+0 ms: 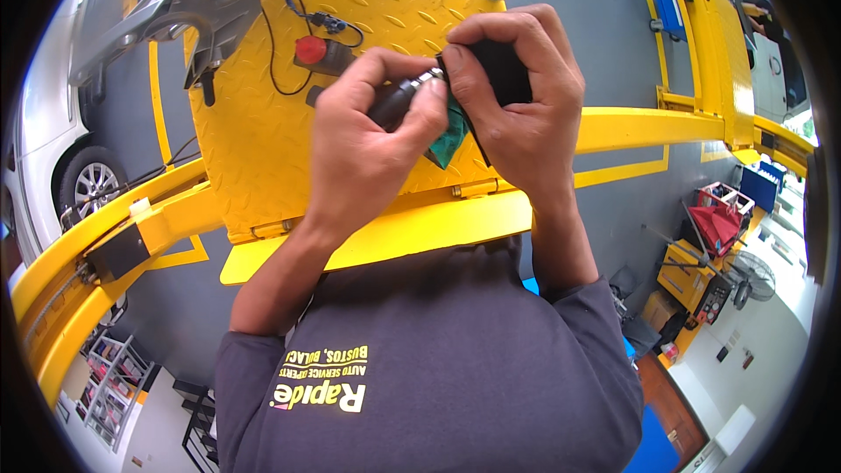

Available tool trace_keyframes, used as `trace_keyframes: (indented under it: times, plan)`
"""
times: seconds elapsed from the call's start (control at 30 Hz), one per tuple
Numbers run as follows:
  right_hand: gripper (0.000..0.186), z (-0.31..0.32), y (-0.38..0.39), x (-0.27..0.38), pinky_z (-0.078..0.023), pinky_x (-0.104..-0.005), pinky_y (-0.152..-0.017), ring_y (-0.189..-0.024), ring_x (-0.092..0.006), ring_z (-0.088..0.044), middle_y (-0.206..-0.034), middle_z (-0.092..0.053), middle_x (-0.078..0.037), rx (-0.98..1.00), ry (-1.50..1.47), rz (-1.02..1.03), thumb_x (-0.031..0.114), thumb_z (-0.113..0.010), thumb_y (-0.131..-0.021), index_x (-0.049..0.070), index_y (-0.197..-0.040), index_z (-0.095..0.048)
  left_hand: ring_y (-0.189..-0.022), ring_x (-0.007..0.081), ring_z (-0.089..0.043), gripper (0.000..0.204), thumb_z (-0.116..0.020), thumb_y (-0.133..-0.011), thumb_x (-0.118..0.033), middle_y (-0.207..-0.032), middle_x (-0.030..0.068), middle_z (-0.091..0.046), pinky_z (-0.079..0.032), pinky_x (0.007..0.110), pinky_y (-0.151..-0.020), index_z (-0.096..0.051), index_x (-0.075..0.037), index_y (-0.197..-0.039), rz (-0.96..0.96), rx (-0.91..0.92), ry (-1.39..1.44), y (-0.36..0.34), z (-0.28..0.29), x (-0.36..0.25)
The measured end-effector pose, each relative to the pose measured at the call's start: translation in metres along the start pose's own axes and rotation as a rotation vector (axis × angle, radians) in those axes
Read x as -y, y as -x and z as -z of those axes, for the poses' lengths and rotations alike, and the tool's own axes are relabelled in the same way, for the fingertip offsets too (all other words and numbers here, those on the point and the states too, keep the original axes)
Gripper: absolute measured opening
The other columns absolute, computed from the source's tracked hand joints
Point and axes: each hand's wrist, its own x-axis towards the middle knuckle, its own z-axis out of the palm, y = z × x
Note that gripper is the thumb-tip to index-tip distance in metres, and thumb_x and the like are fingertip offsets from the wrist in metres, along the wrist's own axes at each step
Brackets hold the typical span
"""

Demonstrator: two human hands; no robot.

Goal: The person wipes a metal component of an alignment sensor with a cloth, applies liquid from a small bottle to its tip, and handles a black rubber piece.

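My left hand (372, 144) is closed round a black, rounded tool (392, 107) with a shiny metal end. The thumb and fingertips pinch near that metal tip. My right hand (534, 109) grips a thin, dark flat piece (477, 142), seen mostly edge-on, its kind unclear. Thumb and forefinger press together at its upper end, where the metal tip meets or nearly meets it. Below the fingers a green cloth (449, 142) shows between the hands, partly hidden by the right one. Both hands are above a yellow tread-plate platform (254, 149).
On the platform lie a dark object with a red round top (311, 50) and a black cable with a connector (328, 23). Metal arms (175, 22) cross the far left. Yellow beams (648, 127) run to both sides. A white car (53, 123) stands left, a fan (749, 280) right.
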Motion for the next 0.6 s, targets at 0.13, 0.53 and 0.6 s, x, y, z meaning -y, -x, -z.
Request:
trace_keyframes:
  times: [0.13,0.53,0.6]
  plan:
    - [0.015,0.000,-0.009,0.004,-0.056,-0.0322,-0.071,-0.080,-0.0200,-0.069,-0.096,-0.064,-0.006,-0.058,0.008,0.021,0.003,-0.080,-0.086,0.007,-0.099,-0.074,-0.079,0.0090,-0.068,0.022,-0.077,-0.094,-0.012,-0.087,0.0081,-0.073,-0.057,0.025,-0.072,-0.070,0.004,-0.106,-0.082,0.056,0.000,0.004,-0.002,-0.002]
    - [0.013,-0.022,0.020,0.024,-0.052,-0.0330,-0.074,-0.085,-0.0218,-0.064,-0.096,-0.061,-0.009,0.066,-0.096,-0.193,0.002,-0.078,-0.089,0.004,-0.100,-0.071,-0.079,0.0133,-0.072,0.023,-0.077,-0.094,-0.013,-0.088,0.0137,-0.074,-0.058,0.028,-0.072,-0.070,0.007,-0.104,-0.016,0.053,-0.030,0.017,0.036,0.000]
    - [0.013,-0.027,0.026,0.022,-0.052,-0.0333,-0.074,-0.085,-0.0225,-0.064,-0.096,-0.061,-0.009,0.080,-0.088,-0.197,0.002,-0.078,-0.089,0.004,-0.100,-0.071,-0.079,0.0134,-0.072,0.023,-0.077,-0.094,-0.012,-0.088,0.0139,-0.074,-0.058,0.028,-0.072,-0.070,0.007,-0.105,0.014,0.064,-0.016,0.024,0.040,0.005]
